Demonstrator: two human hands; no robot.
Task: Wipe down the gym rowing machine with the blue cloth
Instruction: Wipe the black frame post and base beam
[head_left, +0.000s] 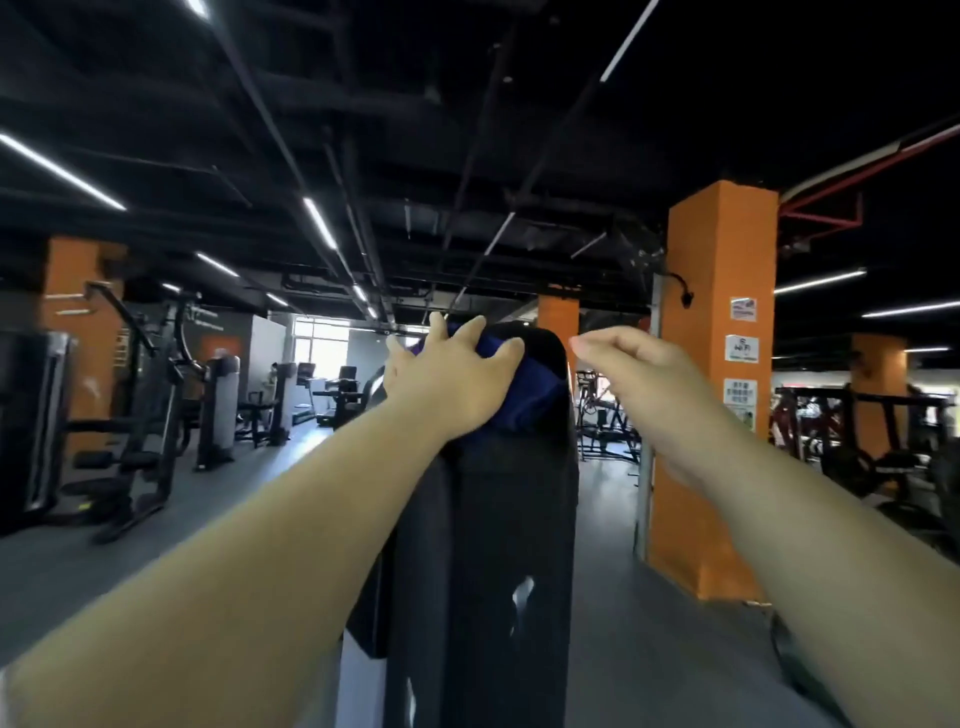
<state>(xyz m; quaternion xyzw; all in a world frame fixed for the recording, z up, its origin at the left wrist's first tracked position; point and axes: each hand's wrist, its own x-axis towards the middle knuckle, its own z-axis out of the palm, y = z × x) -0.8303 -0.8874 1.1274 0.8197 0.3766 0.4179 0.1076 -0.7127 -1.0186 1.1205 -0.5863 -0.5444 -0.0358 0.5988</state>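
Note:
A tall black upright of the rowing machine (493, 545) rises in the middle of the view. The blue cloth (535, 387) is draped over its rounded top. My left hand (452, 379) lies on the cloth with fingers spread, pressing it against the top of the upright. My right hand (639, 374) hovers in the air just right of the upright, fingers loosely curled, holding nothing and touching nothing.
An orange pillar (711, 395) with posted signs stands close on the right. A second orange pillar (558, 322) is farther back. Black weight machines (135, 405) line the left side, more equipment (883, 447) the right. Grey floor (623, 649) runs between them.

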